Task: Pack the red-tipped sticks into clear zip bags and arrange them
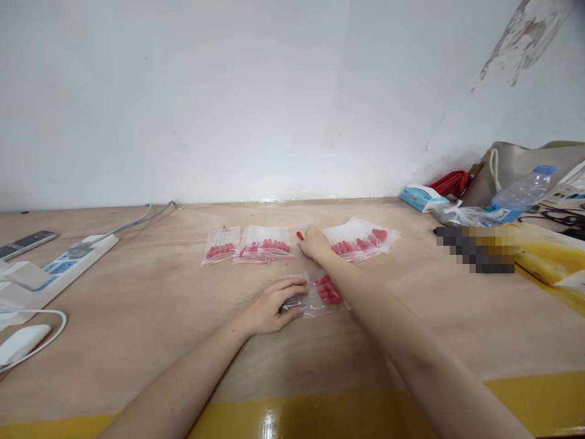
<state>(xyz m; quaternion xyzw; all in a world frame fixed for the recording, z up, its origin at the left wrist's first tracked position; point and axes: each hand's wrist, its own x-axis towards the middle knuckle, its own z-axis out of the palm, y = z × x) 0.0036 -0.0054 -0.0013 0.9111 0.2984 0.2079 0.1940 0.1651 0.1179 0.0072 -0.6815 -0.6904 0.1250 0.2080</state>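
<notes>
My left hand (270,305) rests on a clear plastic bag (313,308), its thumb and fingers spread over the left part. Several small red pieces (329,291) lie inside that bag, at its right end. Farther back, my right hand (315,244) is closed with one small red piece (300,235) sticking out at the fingertips; the rest of it is hidden by the hand. Just right of that hand, overlapping bags with red pieces (361,241) fan out. To its left are more overlapping bags (265,244) and one separate bag (221,246), all with red pieces.
On the left lie a power strip (64,268) with a grey cable, a white charger (22,344) and a dark remote-like device (27,244). A blue tissue pack (423,198), a plastic bottle (525,189) and a yellow packet (548,250) crowd the right. A wall bounds the back.
</notes>
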